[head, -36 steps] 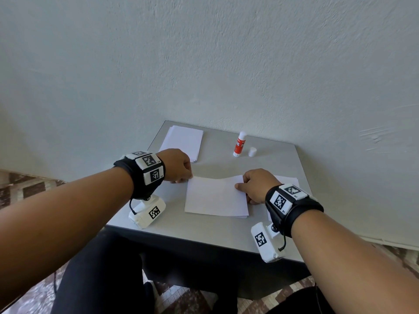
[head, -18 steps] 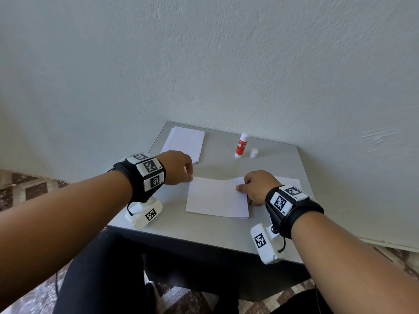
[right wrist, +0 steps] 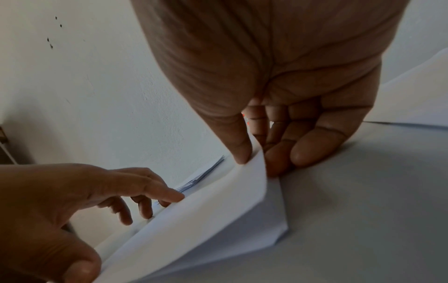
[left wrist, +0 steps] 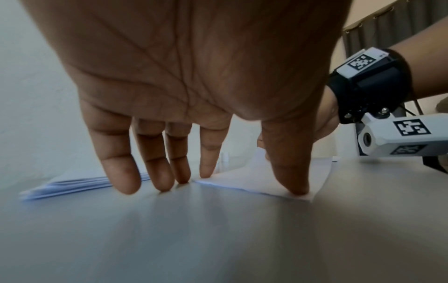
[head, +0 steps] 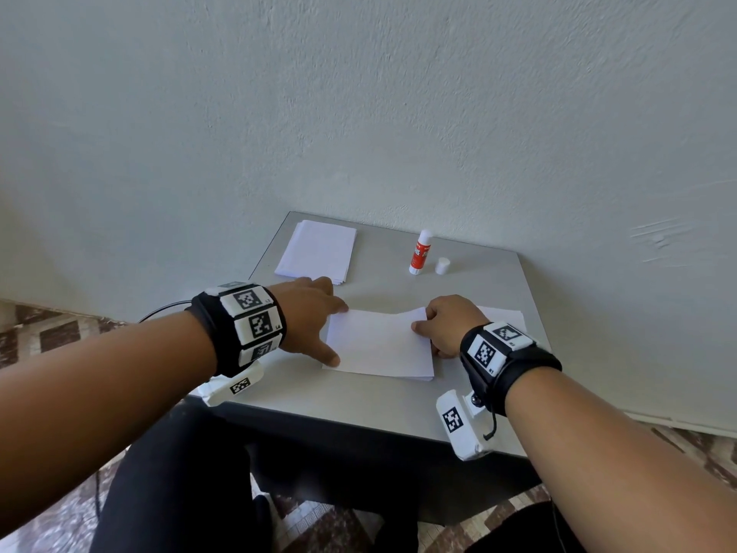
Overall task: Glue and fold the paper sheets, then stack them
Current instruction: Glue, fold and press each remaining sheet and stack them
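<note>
Left hand (head: 307, 313) flat, fingers spread, thumb (left wrist: 290, 172) pressing near left corner of folded sheet (head: 379, 345) mid-tabletop (head: 359, 405). Right hand (head: 450, 325) pinches sheet's right edge, thumb over fingers, lifting top flap. Paper stack (head: 319, 251) at far left corner; another sheet (head: 504, 315) beneath right wrist. Glue stick (head: 420, 253) upright, cap (head: 442, 266) just beside it.

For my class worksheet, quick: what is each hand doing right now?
Left hand: open, straight fingers and thumb pressing the folded sheet at its left edge.
Right hand: pinches the sheet's raised right edge.
</note>
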